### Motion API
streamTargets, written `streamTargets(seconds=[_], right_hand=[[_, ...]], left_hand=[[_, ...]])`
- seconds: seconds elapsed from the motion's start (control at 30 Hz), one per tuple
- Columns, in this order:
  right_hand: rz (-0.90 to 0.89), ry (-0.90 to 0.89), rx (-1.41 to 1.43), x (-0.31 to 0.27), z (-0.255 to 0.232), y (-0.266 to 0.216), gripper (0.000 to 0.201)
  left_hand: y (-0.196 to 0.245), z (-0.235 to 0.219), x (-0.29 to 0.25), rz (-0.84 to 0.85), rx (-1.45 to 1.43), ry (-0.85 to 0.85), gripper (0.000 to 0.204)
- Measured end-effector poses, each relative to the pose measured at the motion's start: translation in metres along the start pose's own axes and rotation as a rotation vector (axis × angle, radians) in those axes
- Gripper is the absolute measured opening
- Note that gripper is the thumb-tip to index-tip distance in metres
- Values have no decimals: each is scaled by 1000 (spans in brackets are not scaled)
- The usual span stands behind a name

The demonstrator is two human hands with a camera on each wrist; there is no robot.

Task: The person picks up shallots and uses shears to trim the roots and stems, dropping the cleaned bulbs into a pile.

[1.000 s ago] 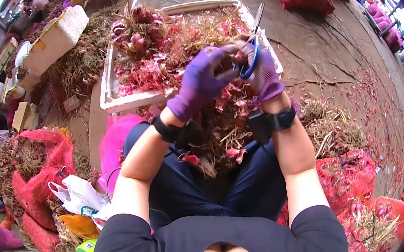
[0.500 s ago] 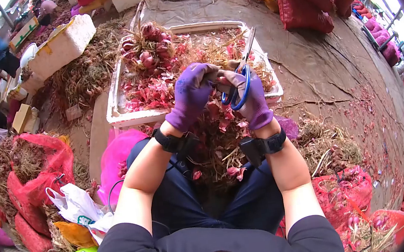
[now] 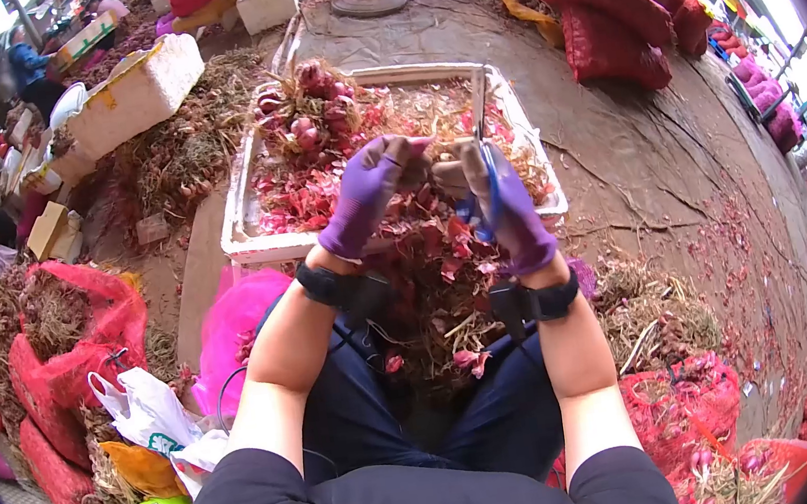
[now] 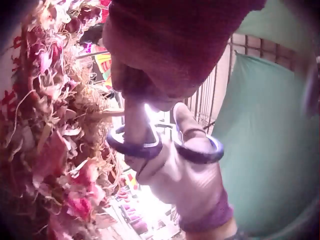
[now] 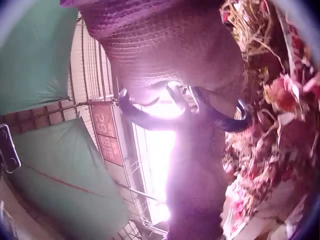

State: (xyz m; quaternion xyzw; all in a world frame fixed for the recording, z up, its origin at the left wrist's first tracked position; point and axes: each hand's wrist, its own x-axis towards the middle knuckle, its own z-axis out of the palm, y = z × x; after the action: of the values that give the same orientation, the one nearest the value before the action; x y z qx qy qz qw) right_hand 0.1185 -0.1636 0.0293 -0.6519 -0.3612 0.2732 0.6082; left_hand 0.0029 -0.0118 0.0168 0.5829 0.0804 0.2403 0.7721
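Observation:
In the head view my left hand (image 3: 363, 194), in a purple glove, has its fingers curled in, pinching a small pink shallot (image 3: 418, 141), mostly hidden, at the fingertips. Just to its right, my gloved right hand (image 3: 516, 203) grips blue-handled scissors (image 3: 479, 107), blades pointing away from me. The left wrist view shows the fingers through the scissors' two handle loops (image 4: 200, 151). Both hands are raised over the near side of a white foam tray (image 3: 234, 202). A bunch of shallots (image 3: 307, 123) lies at the tray's far left, beside loose red skins (image 3: 291, 200).
Dry stalks and skins (image 3: 447, 317) heap between my knees. Red mesh sacks stand at left (image 3: 82, 342) and right (image 3: 679, 404). A white plastic bag (image 3: 150, 404) lies by my left side. Stacked full sacks (image 3: 615, 45) and a foam box (image 3: 137, 88) are farther off.
The hands have drawn slightly apart after being close together. The scissors have turned from leaning right to nearly straight ahead. The tray sits lower in the head view as the camera tilted.

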Motion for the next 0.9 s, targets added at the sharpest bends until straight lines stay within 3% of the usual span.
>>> streamTargets(seconds=[0.03,0.1,0.13,0.2,0.27,0.47,0.53,0.6,0.67,0.7,0.77,0.8,0.87,0.9], right_hand=[[34,-40,-148,-8,-5,-18,69],[71,-248,-26,-6,-20,-10,66],[88,-387,12,-2,-23,-11,65],[114,-486,1,-4,-25,-16,51],[83,-497,-67,-5,-23,-13,49],[74,-363,68,-8,-4,-20,49],[191,-162,-165,-10,-2,-30,54],[171,-80,-69,-5,-1,-11,60],[-99,72,8,0,-2,-1,64],[-84,118,153,3,1,3,66],[-105,96,162,0,-8,-5,65],[-121,105,158,-1,-11,-3,64],[-130,150,206,9,-17,16,62],[0,183,157,-5,-8,-9,60]], left_hand=[[-2,-9,2,-8,-155,-1,37],[-10,-27,10,-25,-425,-57,43],[-6,-28,9,-12,-421,-51,43],[-2,-28,8,-82,-645,-138,42],[-4,-31,11,-64,-675,-210,41],[-15,-33,12,-155,-789,-212,37],[-17,-30,12,-160,-811,-209,36],[-18,-29,13,-161,-838,-206,36],[-16,-29,11,-121,-752,-177,34],[-13,-30,11,-117,-755,-170,34],[2,-32,9,-138,-720,-71,33],[6,-43,10,-123,-812,-172,30],[18,-77,6,-105,-663,-187,28],[38,-88,-12,-11,-525,-258,27]])
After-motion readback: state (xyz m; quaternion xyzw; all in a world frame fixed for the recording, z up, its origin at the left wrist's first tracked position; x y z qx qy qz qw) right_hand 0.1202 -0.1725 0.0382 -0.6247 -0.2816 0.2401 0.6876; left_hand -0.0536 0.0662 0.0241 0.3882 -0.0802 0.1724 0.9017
